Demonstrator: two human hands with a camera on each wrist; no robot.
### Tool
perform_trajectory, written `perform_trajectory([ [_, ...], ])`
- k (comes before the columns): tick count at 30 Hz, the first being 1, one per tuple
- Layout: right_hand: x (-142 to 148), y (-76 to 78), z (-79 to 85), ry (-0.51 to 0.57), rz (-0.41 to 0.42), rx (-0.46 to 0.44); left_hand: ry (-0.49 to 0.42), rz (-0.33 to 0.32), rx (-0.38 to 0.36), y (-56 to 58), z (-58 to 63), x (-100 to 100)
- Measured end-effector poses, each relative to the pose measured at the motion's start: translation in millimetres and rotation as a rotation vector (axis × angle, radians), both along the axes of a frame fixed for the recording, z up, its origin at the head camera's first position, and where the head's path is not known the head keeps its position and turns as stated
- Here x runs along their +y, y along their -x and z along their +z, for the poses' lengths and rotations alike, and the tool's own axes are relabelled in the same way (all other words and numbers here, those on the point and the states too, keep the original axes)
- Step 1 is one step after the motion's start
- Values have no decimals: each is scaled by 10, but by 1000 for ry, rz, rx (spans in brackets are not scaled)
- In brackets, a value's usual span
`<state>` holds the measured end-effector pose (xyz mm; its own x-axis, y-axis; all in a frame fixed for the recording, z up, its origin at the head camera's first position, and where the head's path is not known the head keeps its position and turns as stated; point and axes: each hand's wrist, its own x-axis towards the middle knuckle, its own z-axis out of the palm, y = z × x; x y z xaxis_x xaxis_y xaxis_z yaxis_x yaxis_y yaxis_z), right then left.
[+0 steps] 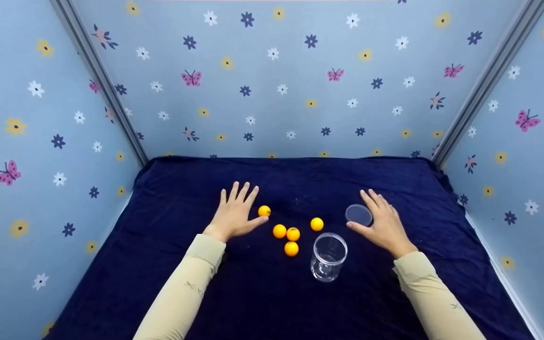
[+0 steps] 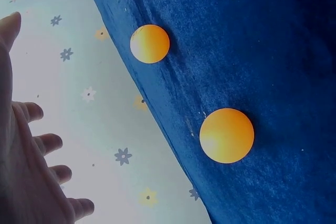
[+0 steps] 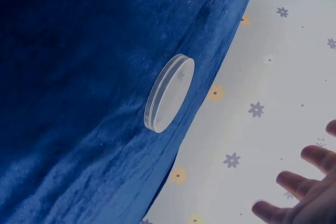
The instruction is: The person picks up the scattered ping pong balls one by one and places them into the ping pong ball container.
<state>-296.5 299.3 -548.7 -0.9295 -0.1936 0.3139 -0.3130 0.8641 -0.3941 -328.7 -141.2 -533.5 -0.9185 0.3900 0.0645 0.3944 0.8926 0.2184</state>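
In the head view my left hand (image 1: 235,215) is spread over the cloth with nothing in it, its thumb close to an orange ping-pong ball (image 1: 264,210). Several more orange balls (image 1: 291,249) lie to the right of that hand. My right hand (image 1: 381,224) is also spread and holds nothing; a round clear lid (image 1: 359,215) lies between its thumb and fingers in this view. In the right wrist view the lid (image 3: 170,94) rests on the cloth, away from the fingers (image 3: 296,184). Between the hands stands a clear jar (image 1: 328,259), upright and uncapped, with no ball inside.
A dark blue cloth (image 1: 262,302) covers the table. Light blue walls (image 1: 281,113) with flowers and butterflies enclose it at the back and both sides, with grey metal posts (image 1: 487,87) at the corners. One ball (image 1: 317,224) sits just behind the jar.
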Motion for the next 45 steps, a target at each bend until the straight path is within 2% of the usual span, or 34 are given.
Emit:
perform_trajectory([
  [10,-36,-38,-2,122,65,-47,2,-7,-10,-17,36,-66],
  [23,-94,-80,-41,295,159,-56,37,-14,-32,-47,4,-161],
  [29,-125,-105,-38,351,183,-74,45,-28,-16,-69,-17,-173],
  [35,-153,-123,-26,377,216,-78,59,-26,-15,-89,-30,-214],
  [45,-144,-147,-39,377,250,-88,-25,-45,-1,-110,-83,-308],
])
